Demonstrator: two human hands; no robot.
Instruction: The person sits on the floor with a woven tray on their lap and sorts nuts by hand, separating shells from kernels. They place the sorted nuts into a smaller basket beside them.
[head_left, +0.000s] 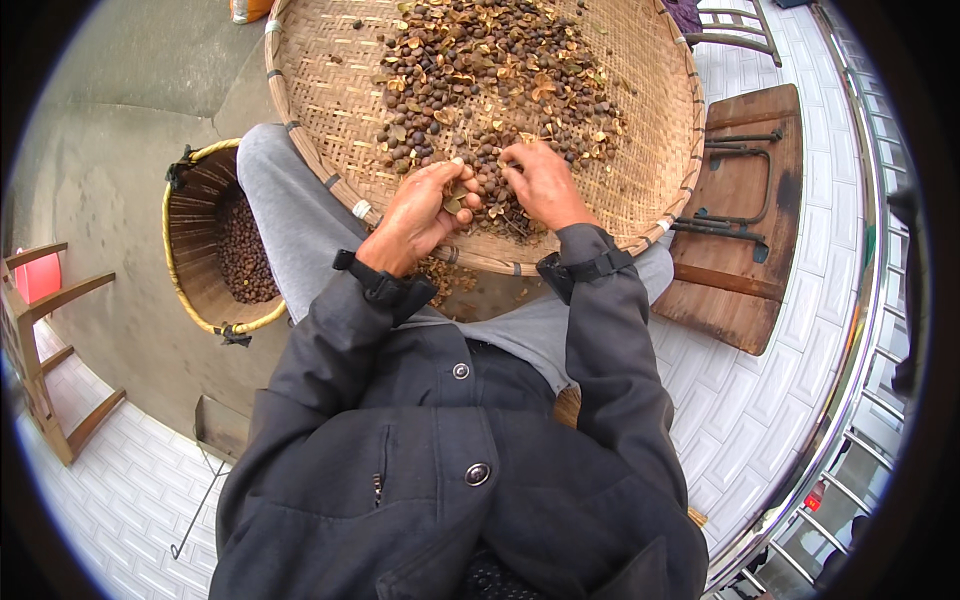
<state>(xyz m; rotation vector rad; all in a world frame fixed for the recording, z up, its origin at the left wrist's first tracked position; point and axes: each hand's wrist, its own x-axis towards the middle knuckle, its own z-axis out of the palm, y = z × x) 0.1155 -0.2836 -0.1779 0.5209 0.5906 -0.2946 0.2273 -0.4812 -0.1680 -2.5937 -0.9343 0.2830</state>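
Observation:
A wide round woven bamboo tray (330, 97) rests over my knees. Spread across it is a heap of round dark-brown seeds (427, 97) mixed with split, dry husks (544, 86). My left hand (424, 214) is near the tray's front rim, its fingers curled around a few brownish-green husk pieces (454, 199). To its right, my right hand (546, 184) reaches into a smaller pile of seeds (495, 184), fingers bent and fingertips close together. Whatever may be between those fingertips is hidden.
Left of my leg stands a deep basket (191, 247) with a yellow rim, partly filled with brown seeds (244, 251). A wooden folding table (739, 285) lies at right by the metal railing (847, 300). A dustpan (221, 427) and wooden frame (45, 367) are lower left. Husks (446, 283) litter the floor below.

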